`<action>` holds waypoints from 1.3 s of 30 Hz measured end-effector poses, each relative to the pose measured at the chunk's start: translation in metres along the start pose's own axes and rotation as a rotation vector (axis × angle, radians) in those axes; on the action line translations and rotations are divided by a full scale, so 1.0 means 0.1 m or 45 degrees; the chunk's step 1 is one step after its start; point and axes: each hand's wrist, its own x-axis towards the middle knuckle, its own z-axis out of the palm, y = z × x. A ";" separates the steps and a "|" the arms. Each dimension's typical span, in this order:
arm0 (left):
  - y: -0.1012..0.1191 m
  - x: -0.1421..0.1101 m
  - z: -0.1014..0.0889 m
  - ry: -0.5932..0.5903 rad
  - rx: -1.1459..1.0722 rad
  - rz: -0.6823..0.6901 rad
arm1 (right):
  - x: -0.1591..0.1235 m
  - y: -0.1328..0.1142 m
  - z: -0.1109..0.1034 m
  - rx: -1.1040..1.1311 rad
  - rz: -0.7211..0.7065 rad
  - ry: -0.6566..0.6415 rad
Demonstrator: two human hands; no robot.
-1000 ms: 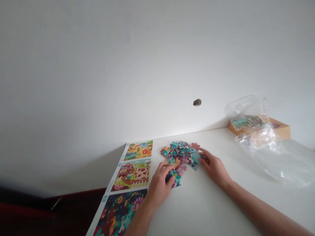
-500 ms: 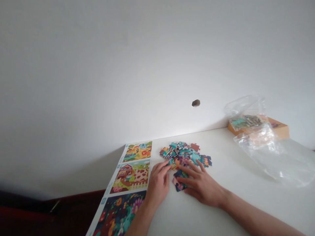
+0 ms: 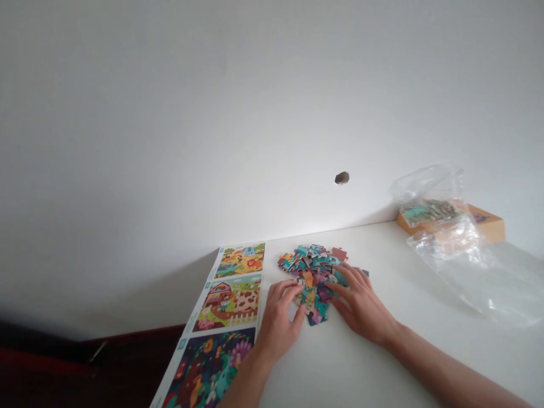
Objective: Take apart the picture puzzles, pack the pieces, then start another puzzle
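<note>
White surface [image 3: 361, 374]: printed picture sheet [image 3: 229, 289] at left, plastic bag [image 3: 463, 272] and cardboard box [image 3: 488, 226] far right. Jigsaw pieces [image 3: 310, 272] piled mid-surface. Left hand [image 3: 276, 323] and right hand [image 3: 363, 303] apart, both touching pile; any grip unclear from this view.

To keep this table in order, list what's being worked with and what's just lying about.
Worked with: small multicoloured cardboard jigsaw pieces, piled loosely, touched by the left hand and right hand.

Lying about: long printed sheet of illustrated scenes; crumpled clear plastic bag; tan cardboard box.
</note>
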 end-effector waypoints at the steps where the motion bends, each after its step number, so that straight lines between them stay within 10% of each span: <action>1: 0.00 0.00 0.01 0.001 0.022 0.005 | 0.00 -0.02 -0.04 0.041 -0.044 -0.014; 7: -0.01 -0.01 0.04 -0.017 0.063 0.020 | -0.01 -0.18 -0.25 0.269 -0.393 -0.279; 33: 0.04 -0.01 0.02 -0.064 0.070 -0.031 | 0.00 -0.05 -0.15 0.171 -0.239 -0.193; 39: 0.07 -0.06 0.03 -0.159 0.128 -0.028 | 0.01 0.00 -0.04 0.159 -0.123 0.035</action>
